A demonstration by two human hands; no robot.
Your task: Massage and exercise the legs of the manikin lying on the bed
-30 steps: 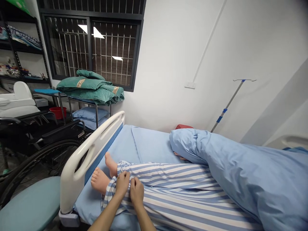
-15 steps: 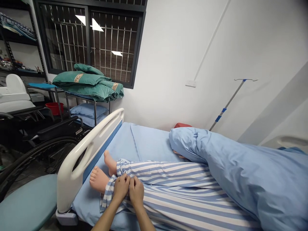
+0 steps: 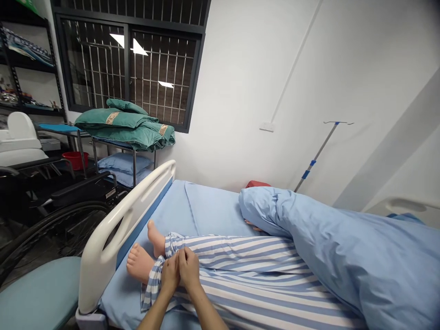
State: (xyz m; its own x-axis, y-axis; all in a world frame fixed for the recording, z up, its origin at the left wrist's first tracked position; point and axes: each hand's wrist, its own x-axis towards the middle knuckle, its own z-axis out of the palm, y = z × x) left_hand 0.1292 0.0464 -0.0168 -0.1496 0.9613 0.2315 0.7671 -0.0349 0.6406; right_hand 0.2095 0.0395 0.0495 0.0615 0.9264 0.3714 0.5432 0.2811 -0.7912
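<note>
My left hand rests closed on the near leg of the blue-and-white striped pajama trousers, just above the ankle. Pressed against it, my right hand is also closed on the trouser leg, knuckles up, with its fingertips hidden. Bare feet, smooth like those of a manikin, stick out of the cuffs: the near foot and the far foot. The legs lie stretched out on a light blue sheet. A bunched blue quilt covers the upper part of the body.
At the feet stands the white bed footboard. Beyond it are a wheelchair and a rack with folded green bedding. A teal padded surface lies at lower left. An IV pole rises by the wall.
My hands have drawn closer together, the right one shifting slightly left and up against the left one. The whole view has tilted a little upward. The legs and quilt lie as before.
</note>
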